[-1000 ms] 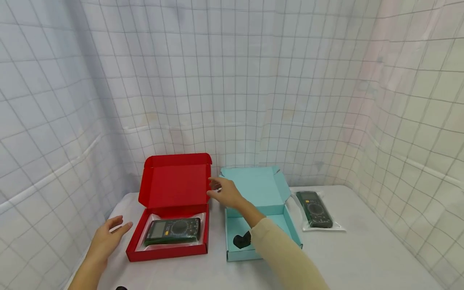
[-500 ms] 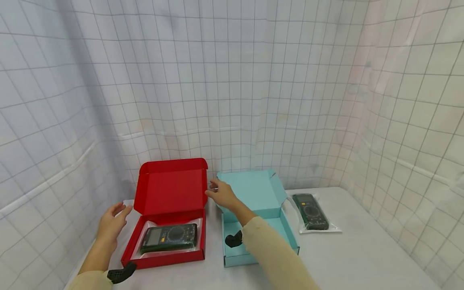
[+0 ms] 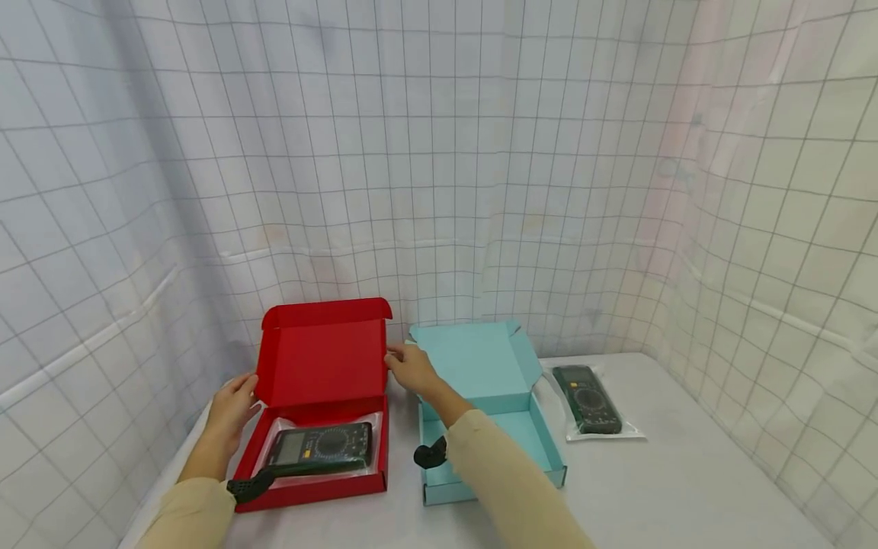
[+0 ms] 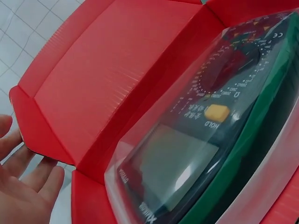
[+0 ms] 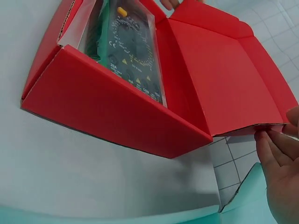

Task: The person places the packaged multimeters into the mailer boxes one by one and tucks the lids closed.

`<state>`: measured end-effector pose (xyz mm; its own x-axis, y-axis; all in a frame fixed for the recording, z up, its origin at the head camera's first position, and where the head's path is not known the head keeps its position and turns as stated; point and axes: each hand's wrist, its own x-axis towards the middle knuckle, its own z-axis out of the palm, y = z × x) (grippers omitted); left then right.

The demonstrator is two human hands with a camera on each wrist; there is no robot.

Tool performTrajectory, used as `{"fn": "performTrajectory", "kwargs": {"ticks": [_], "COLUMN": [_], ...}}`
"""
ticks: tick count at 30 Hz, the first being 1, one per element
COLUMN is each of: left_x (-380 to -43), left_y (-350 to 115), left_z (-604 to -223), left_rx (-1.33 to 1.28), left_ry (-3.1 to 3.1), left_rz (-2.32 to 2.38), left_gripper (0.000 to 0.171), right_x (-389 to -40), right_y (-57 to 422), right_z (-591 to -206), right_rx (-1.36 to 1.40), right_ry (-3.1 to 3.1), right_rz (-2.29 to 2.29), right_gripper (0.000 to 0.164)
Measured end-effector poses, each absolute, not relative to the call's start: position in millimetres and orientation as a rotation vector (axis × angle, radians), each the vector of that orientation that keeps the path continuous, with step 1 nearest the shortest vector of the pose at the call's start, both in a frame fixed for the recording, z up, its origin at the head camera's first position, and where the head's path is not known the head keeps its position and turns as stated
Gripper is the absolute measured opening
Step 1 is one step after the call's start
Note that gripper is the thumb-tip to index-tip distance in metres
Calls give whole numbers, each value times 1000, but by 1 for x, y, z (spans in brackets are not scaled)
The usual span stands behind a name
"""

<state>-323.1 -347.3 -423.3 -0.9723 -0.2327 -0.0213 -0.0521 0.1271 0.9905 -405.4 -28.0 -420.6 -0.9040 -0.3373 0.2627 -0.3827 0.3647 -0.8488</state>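
Note:
A red cardboard box (image 3: 322,492) stands with its lid (image 3: 318,362) raised. Inside lies a black-and-green multimeter (image 3: 322,444) in a clear bag, its screen to the left. My left hand (image 3: 228,410) is at the lid's left side flap; in the left wrist view its fingers (image 4: 51,182) reach to the flap's lower edge, fairly straight. On the other side, my right hand (image 3: 414,370) pinches the edge of the lid's right flap, thumb and fingers meeting there in the right wrist view.
Right of the red box stands an open light-blue box (image 3: 490,488), partly behind my right forearm. A second bagged multimeter (image 3: 588,400) lies on the white tabletop (image 3: 700,473) farther right. Gridded white cloth (image 3: 439,152) hangs behind and at both sides.
My left hand has moved right and up to the lid's left flap. My right hand has closed in on the right flap. The boxes and multimeters stay put.

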Motion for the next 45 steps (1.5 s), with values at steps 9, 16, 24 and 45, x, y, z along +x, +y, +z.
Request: {"fn": "performTrajectory", "kwargs": {"ticks": [9,16,24,45], "left_x": [-323,-319,-312,-301], "left_y": [-350,-356,-360,-357], "left_z": [-440,-446,-451,-449], "left_rx": [318,223,180,167], "left_ry": [-2117,-2000,-1992,-2166], "left_rz": [-1981,-2072,-2022,-1757], "left_gripper": [57,59,58,47], "right_x": [-402,-398,-396,-396], "right_y": [-42,-46,-48,-32], "right_z": [-427,-429,-420,-417], "right_rx": [690,625,617,858], "right_ry": [-2554,-2563,-2623,-2694], "right_rz": [1674,1660,1695,1569], "right_gripper": [38,22,44,48]}}
